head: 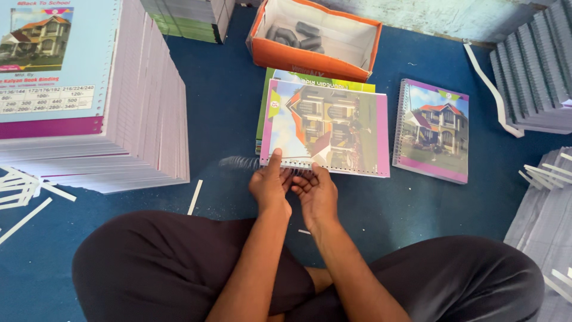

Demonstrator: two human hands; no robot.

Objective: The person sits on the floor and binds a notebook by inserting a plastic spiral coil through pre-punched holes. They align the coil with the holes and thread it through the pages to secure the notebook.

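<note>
**Operator:** While I watch from here, the notebook [325, 126] lies flat on a green-covered stack [310, 77], on the blue floor [226, 101] at about twelve o'clock from my crossed legs. A wire spiral [241, 161] runs along its punched near edge and sticks out toward nine o'clock.

**Second:** What worries you?

**Operator:** The spiral, I'd say. Its free length hangs unsupported, so if it turns off-line it could skip a hole or snag and bend. The notebook overhangs the stack beneath, so pressure on the near edge might tip it or slide it, throwing the holes out of line.

**Second:** And the hands?

**Operator:** Both are close together at the near edge, forearms coming up from six o'clock. The left hand [269, 183] has its thumb pressed on the cover, fingers curled beneath the edge, pinching the notebook there. The right hand [316, 191] is cupped beside it, fingertips at the spiral; I cannot tell whether they grip it or only rest on it.

**Second:** Anything crowding you?

**Operator:** A finished notebook [434, 130] lies at two o'clock, an orange box [286, 56] of dark coils at twelve, and a tall paper stack [143, 107] at ten.
</note>
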